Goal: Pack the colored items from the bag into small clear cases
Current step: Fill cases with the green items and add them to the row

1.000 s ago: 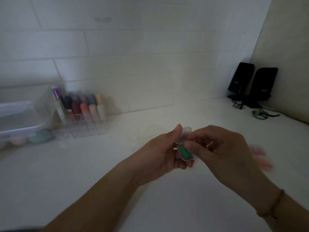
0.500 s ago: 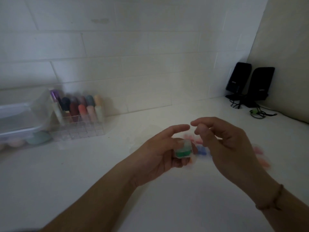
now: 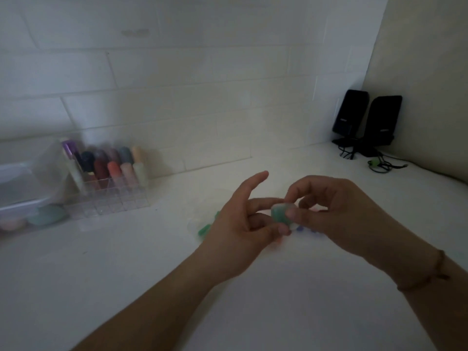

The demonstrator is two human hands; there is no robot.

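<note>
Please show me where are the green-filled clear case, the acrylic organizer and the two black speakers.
green-filled clear case [image 3: 280,212]: head view, its green side between both hands.
acrylic organizer [image 3: 111,200]: head view, front clear wall.
black speakers [image 3: 350,114]: head view, face of the left one.

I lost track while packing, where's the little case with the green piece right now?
In the head view it is centre-right, above the counter: the green-filled case is pinched between the left hand and the right hand.

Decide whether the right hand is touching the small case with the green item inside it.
Touching. The head view shows the right hand with its thumb tip pressed against the case, which the left hand supports from below.
</note>
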